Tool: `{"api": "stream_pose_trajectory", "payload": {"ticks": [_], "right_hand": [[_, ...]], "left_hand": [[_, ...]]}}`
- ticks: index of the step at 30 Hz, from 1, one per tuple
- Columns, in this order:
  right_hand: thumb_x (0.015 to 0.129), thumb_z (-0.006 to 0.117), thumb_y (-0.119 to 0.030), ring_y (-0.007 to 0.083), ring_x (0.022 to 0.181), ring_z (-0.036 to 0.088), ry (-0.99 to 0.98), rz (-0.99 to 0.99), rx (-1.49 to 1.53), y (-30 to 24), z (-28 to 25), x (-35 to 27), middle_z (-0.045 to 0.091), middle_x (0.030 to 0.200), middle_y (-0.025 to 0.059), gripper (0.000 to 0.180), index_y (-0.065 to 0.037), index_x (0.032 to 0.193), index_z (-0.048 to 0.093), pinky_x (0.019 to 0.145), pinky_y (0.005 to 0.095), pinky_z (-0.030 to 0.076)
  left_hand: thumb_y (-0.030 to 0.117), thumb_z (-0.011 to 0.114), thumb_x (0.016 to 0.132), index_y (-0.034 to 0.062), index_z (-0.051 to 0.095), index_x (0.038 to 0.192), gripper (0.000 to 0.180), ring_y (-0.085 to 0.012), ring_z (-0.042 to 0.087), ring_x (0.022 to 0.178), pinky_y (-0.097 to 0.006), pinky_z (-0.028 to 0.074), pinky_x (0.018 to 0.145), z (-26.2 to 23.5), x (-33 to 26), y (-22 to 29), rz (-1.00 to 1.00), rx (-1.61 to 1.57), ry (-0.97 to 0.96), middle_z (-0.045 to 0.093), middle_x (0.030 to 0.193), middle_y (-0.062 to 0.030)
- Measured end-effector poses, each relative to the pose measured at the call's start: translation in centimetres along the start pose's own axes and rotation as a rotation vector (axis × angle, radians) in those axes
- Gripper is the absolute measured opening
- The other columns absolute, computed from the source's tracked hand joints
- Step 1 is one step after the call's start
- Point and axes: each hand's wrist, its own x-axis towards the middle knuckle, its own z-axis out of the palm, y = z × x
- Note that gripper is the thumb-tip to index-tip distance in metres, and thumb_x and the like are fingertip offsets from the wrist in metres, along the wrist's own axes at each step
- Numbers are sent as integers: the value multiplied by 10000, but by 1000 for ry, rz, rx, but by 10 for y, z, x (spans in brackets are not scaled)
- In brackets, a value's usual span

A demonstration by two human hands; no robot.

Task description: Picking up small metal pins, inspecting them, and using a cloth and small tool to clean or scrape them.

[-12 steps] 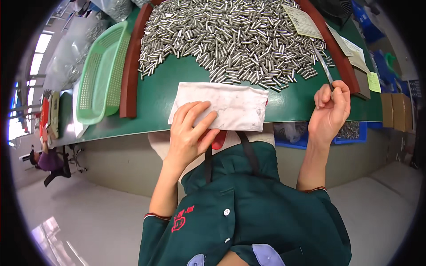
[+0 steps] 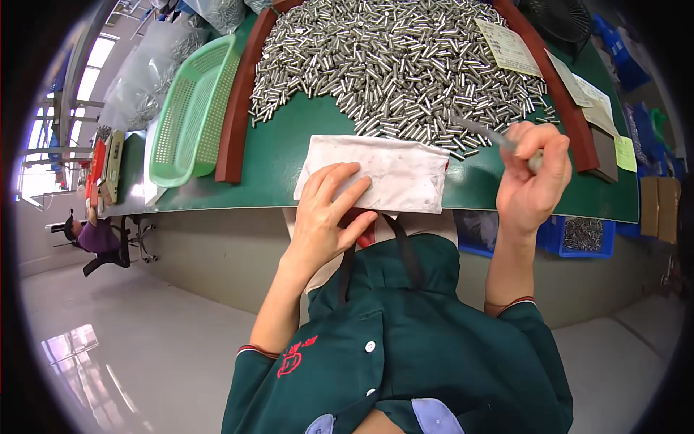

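Note:
My left hand (image 2: pixel 329 213) lies flat with fingers apart on a stained white cloth (image 2: pixel 394 173) at the near edge of the green table (image 2: pixel 282 152). My right hand (image 2: pixel 533 177) is raised over the table's right side, gripping a slim metal tool (image 2: pixel 486 132) whose tip points left toward a big heap of small shiny metal pins (image 2: pixel 394 65). The heap spreads across the green mat just beyond the cloth, between two long brown bars (image 2: pixel 238 101).
A light green perforated basket (image 2: pixel 194 108) stands left of the brown bar. Paper sheets (image 2: pixel 510 47) lie at the right. Blue bins (image 2: pixel 582 235) with pins sit under the table. A seated person (image 2: pixel 94 235) is far left. Clear bags (image 2: pixel 144 69) lie beyond the basket.
My right hand has turned slightly, bringing the tool's tip down and left toward the pins. My left hand stays on the cloth.

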Motion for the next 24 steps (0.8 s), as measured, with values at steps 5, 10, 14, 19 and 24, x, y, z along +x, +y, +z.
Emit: {"api": "stream_pose_trajectory", "payload": {"ticks": [5, 10, 14, 19, 24], "right_hand": [[865, 448, -202, 44, 493, 408, -320, 172, -276, -18, 32, 4, 491, 539, 9, 324, 6, 630, 527, 438, 216, 305], [796, 580, -163, 100, 388, 446, -443, 145, -481, 3, 53, -1, 490, 478, 67, 261, 3, 600, 532, 372, 249, 321], [771, 603, -263, 233, 462, 453, -502, -96, -770, 19, 62, -4, 449, 536, 88, 350, -14, 562, 472, 428, 335, 337], [839, 529, -197, 179, 612, 497, -414, 64, -421, 25, 71, -9, 497, 702, 81, 228, -3, 723, 505, 543, 274, 387], [893, 444, -169, 78, 574, 481, -374, 381, -173, 27, 77, -14, 511, 629, 22, 212, -5, 773, 503, 536, 215, 396]], "left_hand": [[202, 692, 618, 35, 572, 968, 406, -309, 459, 1005, -395, 389, 833, -3, -1, 3, -39, 10, -7, 495, 1090, -119], [168, 682, 634, 32, 576, 936, 347, -306, 491, 937, -394, 396, 797, -8, 6, -4, -17, -122, -1, 517, 1035, -118], [43, 639, 655, 24, 599, 807, 158, -266, 519, 736, -343, 422, 639, -13, 31, -35, -97, -55, 217, 548, 786, -91], [45, 645, 648, 23, 580, 739, 114, -246, 514, 709, -338, 413, 629, -5, 77, -65, -194, -98, 188, 541, 725, -81], [42, 649, 654, 19, 572, 742, 120, -213, 508, 687, -308, 416, 614, 5, 86, -75, -184, -202, 124, 526, 708, -68]]}}
